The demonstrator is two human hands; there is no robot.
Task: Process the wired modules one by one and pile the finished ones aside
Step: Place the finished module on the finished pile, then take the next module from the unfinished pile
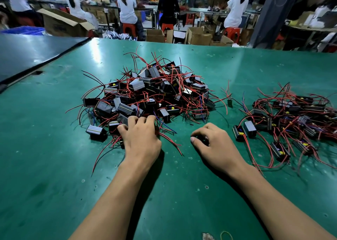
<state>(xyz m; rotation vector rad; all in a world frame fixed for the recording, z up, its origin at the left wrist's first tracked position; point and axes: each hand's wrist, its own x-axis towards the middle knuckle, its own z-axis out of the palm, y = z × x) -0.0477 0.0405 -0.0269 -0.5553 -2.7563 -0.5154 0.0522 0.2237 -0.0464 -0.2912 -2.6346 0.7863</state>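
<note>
Two heaps are carried by the green tabletop (54, 167): a large pile (149, 94) of wired modules centrally, a smaller pile (295, 119) at right. The left hand (140, 136) is curled into the large pile's near edge, the right hand (213, 145) curled between them; any hold cannot be told.

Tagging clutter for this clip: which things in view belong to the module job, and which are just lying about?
Job: big pile of wired modules; smaller pile to its right; left hand, fingers at the big pile's near edge; right hand, curled on the green table.
Lying about: yellow rubber band and pale scrap at the near edge; cardboard boxes beyond the table.
</note>
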